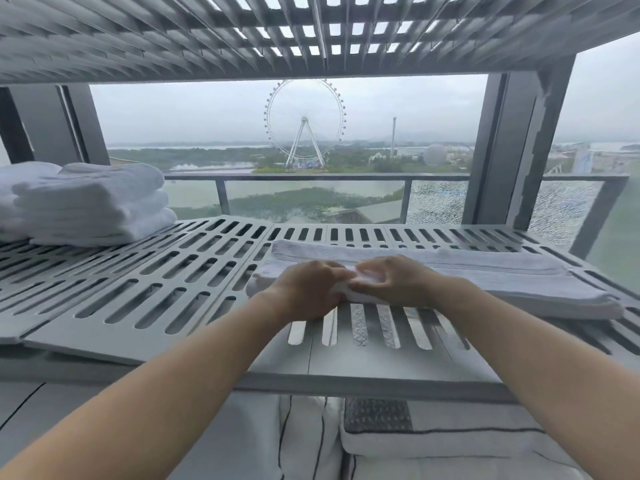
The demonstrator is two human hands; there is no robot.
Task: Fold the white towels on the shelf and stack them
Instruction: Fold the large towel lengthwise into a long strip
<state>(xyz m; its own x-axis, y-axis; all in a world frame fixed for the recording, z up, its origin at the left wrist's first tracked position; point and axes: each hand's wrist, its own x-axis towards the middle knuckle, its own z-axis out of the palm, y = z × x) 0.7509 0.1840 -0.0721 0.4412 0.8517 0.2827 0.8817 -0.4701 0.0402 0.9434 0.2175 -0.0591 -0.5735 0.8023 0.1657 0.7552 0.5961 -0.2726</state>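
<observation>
Because both hands meet on one short stretch of the near edge, the long right end of the white towel (485, 277) lies unsupported toward 4 o'clock. Lifting from here could, I judge, let its layers slide apart, or snag loops in the slots of the grey shelf (156, 282). The left hand (308, 289) and right hand (391, 282) sit knuckle to knuckle just below centre, fingers curled and pinching that edge. The towel is soft terry with a woven band, folded into a flat strip. The stack of folded towels (90, 202) sits well apart at 9 o'clock, plump and round-edged.
</observation>
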